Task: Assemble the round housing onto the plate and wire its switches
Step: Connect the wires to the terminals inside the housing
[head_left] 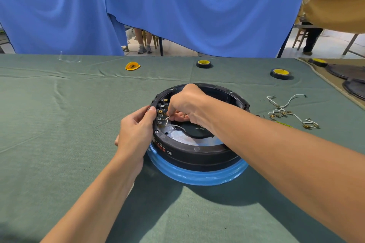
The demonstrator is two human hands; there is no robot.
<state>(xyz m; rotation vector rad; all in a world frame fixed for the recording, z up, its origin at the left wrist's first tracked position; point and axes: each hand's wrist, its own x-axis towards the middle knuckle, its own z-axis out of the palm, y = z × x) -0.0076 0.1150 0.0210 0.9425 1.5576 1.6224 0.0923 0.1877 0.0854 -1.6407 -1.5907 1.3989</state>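
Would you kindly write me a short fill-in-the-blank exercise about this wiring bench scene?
The round housing sits on a plate wrapped in ____ film. The right hand pinches a ____ wire inside it, while the left hand grips its rim. Loose wires lie on the cloth to the housing's ____.
Missing words: blue; white; right.

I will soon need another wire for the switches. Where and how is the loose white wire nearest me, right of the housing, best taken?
Probably pinch the white wire by its insulation, just behind the brass terminal, coming from above with the right hand. It lies flat on the cloth, and this grip leaves the terminal free to push on.
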